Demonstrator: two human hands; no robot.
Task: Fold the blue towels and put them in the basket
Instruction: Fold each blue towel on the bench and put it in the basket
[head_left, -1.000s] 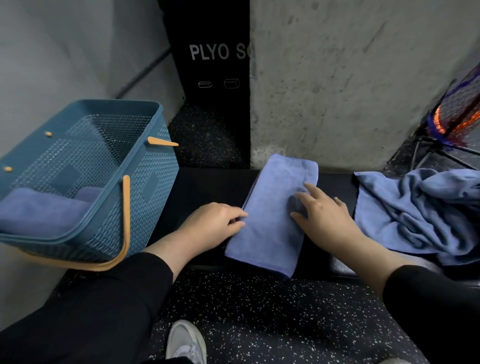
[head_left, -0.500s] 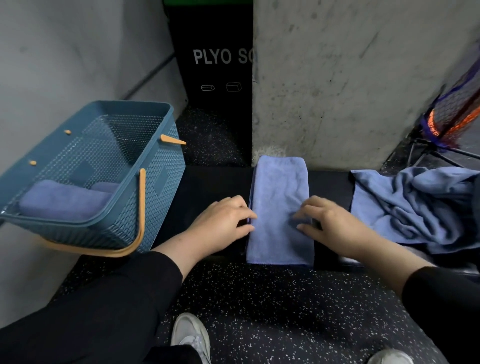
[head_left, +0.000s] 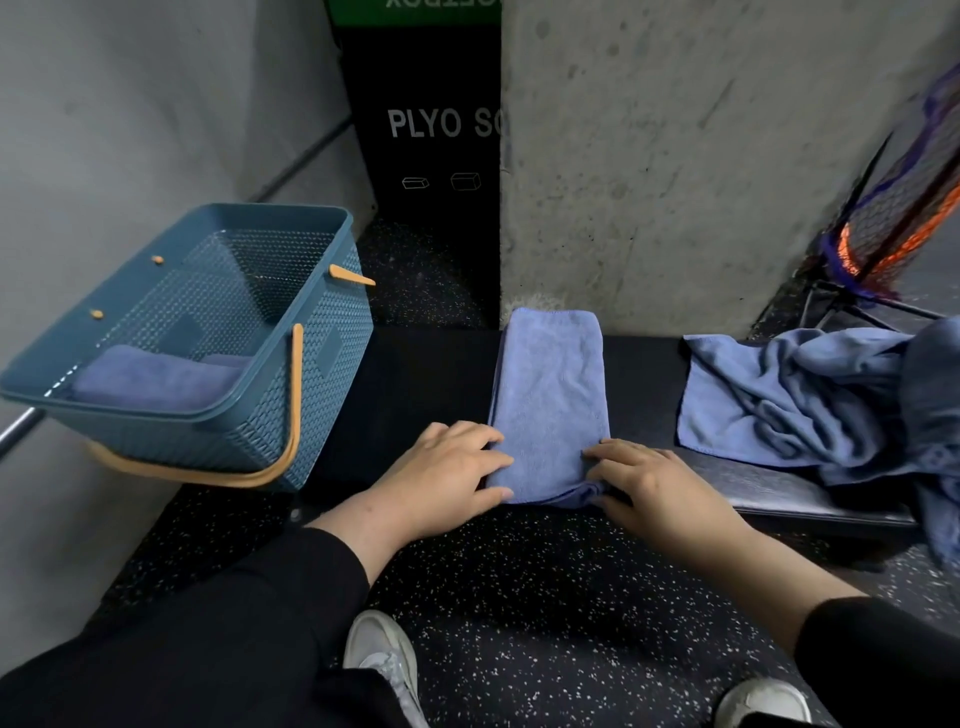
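One folded towel (head_left: 550, 395) lies flat on the black bench (head_left: 415, 384), a long narrow strip running near to far. Left hand (head_left: 447, 483) and right hand (head_left: 649, 488) pinch its near corners, one each. One crumpled pile (head_left: 810, 395) at right, count unclear. One basket (head_left: 218, 364) at left holds possibly two folded towels (head_left: 156, 379).

One camera on my head, facing forward and down, close over my hands (head_left: 550, 488) at the bench (head_left: 415, 395), no second view
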